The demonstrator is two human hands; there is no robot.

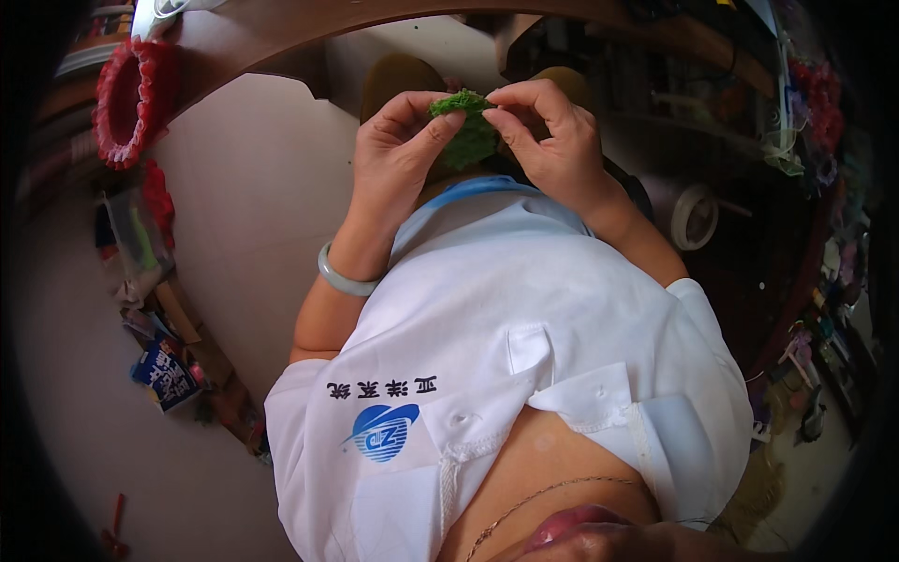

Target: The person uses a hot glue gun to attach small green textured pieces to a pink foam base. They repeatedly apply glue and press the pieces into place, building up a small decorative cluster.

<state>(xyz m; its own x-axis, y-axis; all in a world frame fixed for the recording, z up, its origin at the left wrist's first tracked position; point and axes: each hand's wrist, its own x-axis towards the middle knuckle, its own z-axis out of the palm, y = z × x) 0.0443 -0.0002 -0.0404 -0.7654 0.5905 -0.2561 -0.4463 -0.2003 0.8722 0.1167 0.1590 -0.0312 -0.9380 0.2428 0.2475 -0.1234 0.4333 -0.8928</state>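
Green crocheted or knitted yarn work (pixel 469 137) hangs between my hands above my lap, its upper edge bunched. My left hand (pixel 404 133) pinches that edge between thumb and fingers. At the other end of the edge, my right hand (pixel 551 130) has its thumb and forefinger close together by the yarn. Whether a needle or a hook is between those fingertips is too small to tell. A pale bangle is on my left wrist.
A brown wooden table edge (pixel 281 31) curves across the top. A red ruffled round item (pixel 130 105) hangs at its left corner. Bags and a blue printed package (pixel 167 374) lie at the left; a white ring-shaped part (pixel 695 216) is at the right.
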